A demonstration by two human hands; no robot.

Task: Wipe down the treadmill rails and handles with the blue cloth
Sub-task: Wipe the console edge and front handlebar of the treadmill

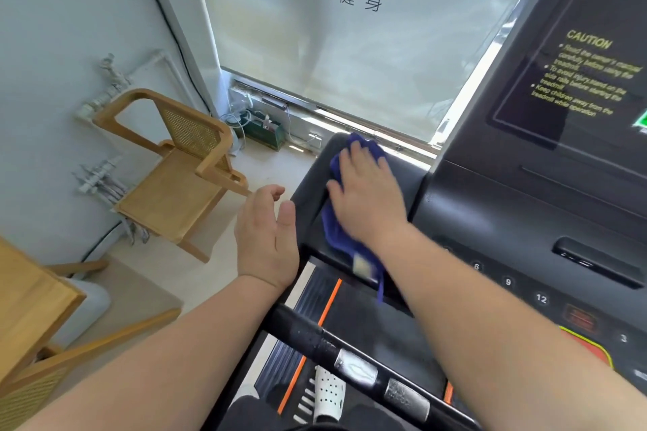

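Observation:
My right hand [367, 192] lies flat, fingers straight, pressing the blue cloth [338, 238] onto the black left arm of the treadmill console [311, 185]. The cloth shows beyond my fingertips and hangs off the arm's near edge, with a white tag. My left hand [268, 241] hovers open just left of that arm, palm turned toward it, holding nothing. A black handlebar [315, 336] with silver pulse sensors [357, 367] crosses below my forearms.
The console panel [560, 185] with numbered keys and a caution label fills the right. A wooden chair [182, 178] stands on the floor to the left, a wooden table [31, 304] at the left edge. A white perforated shoe [327, 395] rests on the treadmill deck below.

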